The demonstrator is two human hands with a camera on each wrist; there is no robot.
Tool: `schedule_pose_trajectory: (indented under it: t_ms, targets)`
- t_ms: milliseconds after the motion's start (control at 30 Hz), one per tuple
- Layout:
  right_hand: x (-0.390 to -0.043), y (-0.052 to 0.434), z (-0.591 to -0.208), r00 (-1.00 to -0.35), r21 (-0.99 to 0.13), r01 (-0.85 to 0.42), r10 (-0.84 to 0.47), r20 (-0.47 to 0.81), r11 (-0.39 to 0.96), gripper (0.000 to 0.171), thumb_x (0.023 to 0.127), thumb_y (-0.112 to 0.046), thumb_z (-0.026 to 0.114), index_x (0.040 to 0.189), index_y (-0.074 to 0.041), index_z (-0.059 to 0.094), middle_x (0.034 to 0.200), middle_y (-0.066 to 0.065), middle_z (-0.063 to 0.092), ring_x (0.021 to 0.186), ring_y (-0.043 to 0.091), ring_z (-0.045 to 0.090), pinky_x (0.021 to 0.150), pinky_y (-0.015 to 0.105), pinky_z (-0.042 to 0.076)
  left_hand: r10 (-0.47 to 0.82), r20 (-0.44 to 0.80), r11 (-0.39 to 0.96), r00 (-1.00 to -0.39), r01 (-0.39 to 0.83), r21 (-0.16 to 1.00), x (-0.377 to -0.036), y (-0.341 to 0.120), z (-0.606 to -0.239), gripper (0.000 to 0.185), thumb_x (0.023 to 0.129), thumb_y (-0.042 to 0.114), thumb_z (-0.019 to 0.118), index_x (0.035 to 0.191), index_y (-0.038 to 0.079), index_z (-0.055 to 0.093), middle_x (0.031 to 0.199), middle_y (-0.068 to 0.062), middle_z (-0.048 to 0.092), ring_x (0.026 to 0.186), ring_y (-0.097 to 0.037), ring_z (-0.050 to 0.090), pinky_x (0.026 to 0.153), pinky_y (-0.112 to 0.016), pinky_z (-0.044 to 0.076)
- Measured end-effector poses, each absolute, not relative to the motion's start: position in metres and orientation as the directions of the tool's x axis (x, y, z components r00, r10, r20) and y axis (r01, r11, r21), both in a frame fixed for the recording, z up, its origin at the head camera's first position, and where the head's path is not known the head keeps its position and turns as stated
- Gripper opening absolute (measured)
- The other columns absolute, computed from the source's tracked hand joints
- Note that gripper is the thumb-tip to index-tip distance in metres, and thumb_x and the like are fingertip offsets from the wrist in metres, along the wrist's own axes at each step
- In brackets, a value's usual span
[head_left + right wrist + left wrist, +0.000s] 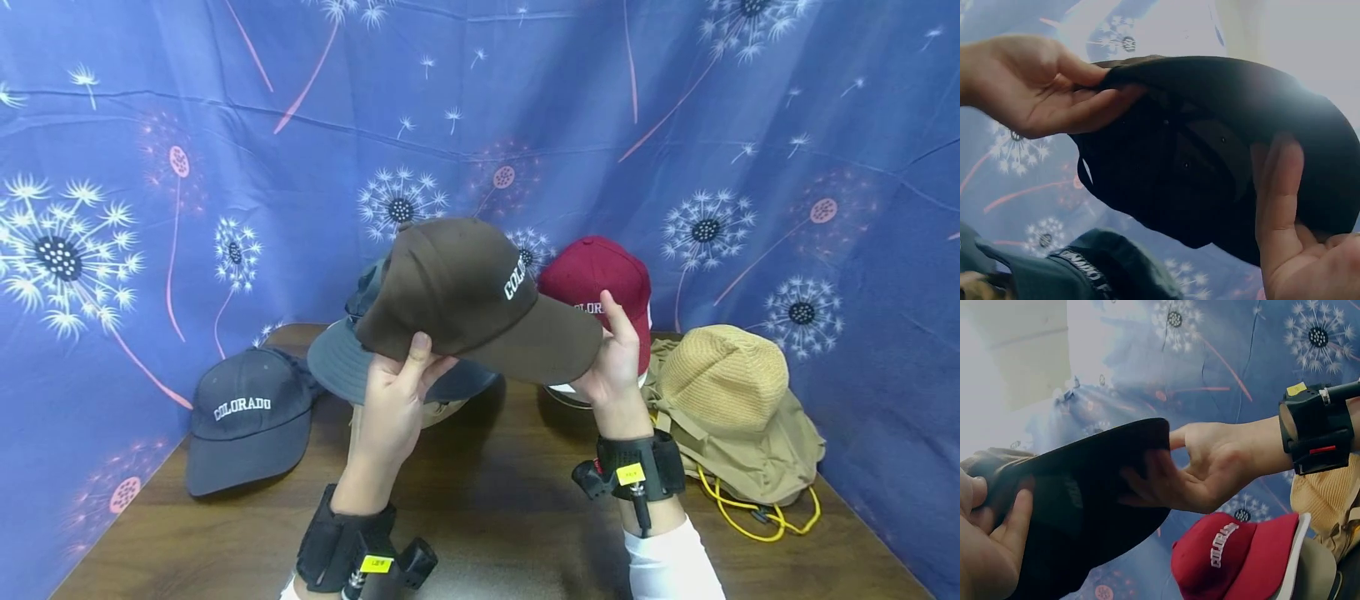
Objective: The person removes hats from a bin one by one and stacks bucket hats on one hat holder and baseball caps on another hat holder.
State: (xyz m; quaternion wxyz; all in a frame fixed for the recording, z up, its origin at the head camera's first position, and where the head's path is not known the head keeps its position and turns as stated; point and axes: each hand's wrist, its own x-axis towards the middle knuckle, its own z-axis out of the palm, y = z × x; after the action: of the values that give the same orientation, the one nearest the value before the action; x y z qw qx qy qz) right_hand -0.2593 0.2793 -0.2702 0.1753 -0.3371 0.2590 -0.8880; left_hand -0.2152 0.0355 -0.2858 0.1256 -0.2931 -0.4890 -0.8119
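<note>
Both hands hold the brown cap [472, 292] above the desk [487, 517]: left hand [393, 400] pinching its back edge, right hand [615, 358] gripping the brim. Keeping both grips firm and level should stop it tipping onto the red cap [600, 271].

Both arms are reaching up from the bottom of the frame. The left hand [393, 400] is sitting a little left of the middle, its thumb pointing up and its fingers curling in to pinch. The right hand [615, 358] is sitting right of the middle, thumb up, fingers bending to grip. Each wrist is wearing a black band with a yellow tag. The right arm is wearing a white sleeve.
</note>
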Motion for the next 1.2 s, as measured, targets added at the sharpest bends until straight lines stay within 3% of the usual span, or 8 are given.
schedule_pose_trajectory:
  t_ms: [200, 367, 567, 767, 900, 1033, 1200]
  targets:
    - [-0.267, 0.283, -0.278, -0.785, -0.593, 0.202, -0.492, 0.378, -0.779, 0.053, 0.106, -0.026, 0.021, 0.092, 0.000, 0.066, 0.087, 0.010, 0.074, 0.078, 0.020, 0.073, 0.075, 0.034, 0.059, 0.120, 0.596, -0.476, -0.794, 0.480, 0.737, -0.221, 0.029, -0.290, 0.014, 0.101, 0.026, 0.047, 0.109, 0.021, 0.057, 0.103, 0.012, 0.063, 0.097, -0.003, 0.064, 0.093, -0.023, 0.054]
    - [-0.260, 0.286, -0.283, -0.830, -0.509, 0.195, -0.418, 0.370, -0.838, 0.043, 0.104, -0.018, 0.027, 0.093, 0.003, 0.064, 0.086, 0.013, 0.073, 0.079, 0.023, 0.073, 0.073, 0.035, 0.061, 0.100, 0.546, -0.517, -0.832, 0.425, 0.743, -0.225, 0.037, -0.286, 0.017, 0.101, 0.027, 0.046, 0.114, 0.018, 0.053, 0.102, 0.010, 0.065, 0.096, -0.004, 0.066, 0.093, -0.024, 0.055]
    - [-0.246, 0.281, -0.281, -0.875, -0.394, 0.053, -0.233, 0.424, -0.918, 0.030, 0.101, -0.012, 0.041, 0.096, 0.005, 0.066, 0.088, 0.015, 0.074, 0.082, 0.024, 0.073, 0.073, 0.034, 0.061, 0.116, 0.495, -0.582, -0.861, 0.345, 0.736, -0.230, 0.062, -0.277, 0.036, 0.100, 0.010, 0.045, 0.136, 0.004, 0.040, 0.116, -0.002, 0.061, 0.106, -0.009, 0.064, 0.098, -0.028, 0.053]
    - [-0.226, 0.269, -0.280, -0.903, -0.380, -0.141, -0.038, 0.427, -0.914, 0.035, 0.104, -0.017, 0.033, 0.108, -0.002, 0.065, 0.094, 0.011, 0.074, 0.086, 0.020, 0.073, 0.077, 0.033, 0.061, 0.198, 0.483, -0.543, -0.853, 0.315, 0.778, -0.232, 0.091, -0.278, 0.050, 0.097, 0.009, 0.051, 0.144, 0.006, 0.034, 0.135, -0.016, 0.053, 0.119, -0.016, 0.060, 0.111, -0.048, 0.041]
    - [-0.216, 0.265, -0.283, -0.897, -0.403, -0.231, 0.032, 0.442, -0.886, 0.032, 0.104, -0.017, 0.033, 0.112, -0.005, 0.062, 0.095, 0.010, 0.074, 0.086, 0.018, 0.073, 0.075, 0.034, 0.061, 0.220, 0.482, -0.553, -0.848, 0.299, 0.778, -0.232, 0.106, -0.282, 0.049, 0.096, 0.008, 0.053, 0.142, 0.012, 0.036, 0.125, -0.006, 0.060, 0.111, -0.012, 0.064, 0.105, -0.042, 0.048]
    - [-0.209, 0.264, -0.287, -0.883, -0.450, -0.302, 0.068, 0.464, -0.841, 0.030, 0.104, -0.016, 0.035, 0.112, -0.005, 0.062, 0.096, 0.009, 0.074, 0.087, 0.018, 0.074, 0.075, 0.034, 0.061, 0.226, 0.473, -0.564, -0.852, 0.281, 0.776, -0.233, 0.114, -0.286, 0.046, 0.097, 0.006, 0.052, 0.139, 0.013, 0.038, 0.104, 0.006, 0.068, 0.096, -0.007, 0.069, 0.093, -0.032, 0.056]
    - [-0.207, 0.272, -0.295, -0.875, -0.488, -0.322, 0.058, 0.481, -0.811, 0.031, 0.104, -0.016, 0.036, 0.109, -0.005, 0.064, 0.095, 0.009, 0.076, 0.088, 0.019, 0.074, 0.078, 0.033, 0.060, 0.250, 0.443, -0.548, -0.861, 0.252, 0.798, -0.235, 0.120, -0.288, 0.044, 0.099, 0.008, 0.050, 0.140, 0.014, 0.036, 0.086, 0.011, 0.071, 0.081, -0.005, 0.072, 0.081, -0.027, 0.059]
